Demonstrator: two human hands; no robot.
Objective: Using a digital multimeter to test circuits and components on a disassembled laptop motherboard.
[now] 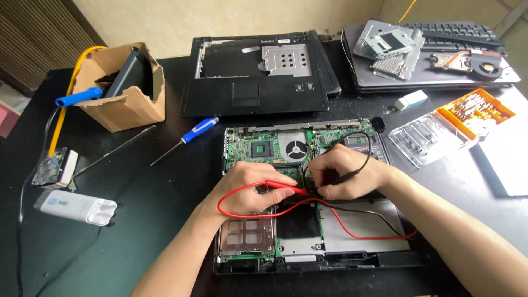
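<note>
Where both probes meet: at centre frame, over the green circuit board of the opened laptop base, just below the round fan.
Left hand: fingers closed around the red probe, its tip pointing right toward the board.
Right hand: fingers pinched on the black probe, tip pointing left; the two tips lie very near each other, contact not discernible.
Leads: red lead loops under the left hand and runs right across the base; black lead arcs up to the multimeter, upper right of the board.
Risk, slip: a tip sliding off its point could bridge neighbouring contacts, since the parts sit close together.
Risk, snag: the slack red loop could catch a wrist and drag the probe sideways.
Risk, reading: the right hand partly covers the meter, so the display may be misread.
Surroundings: blue-handled screwdriver left of the board; cardboard box at upper left; removed palm-rest cover at upper centre; black tabletop beneath.
</note>
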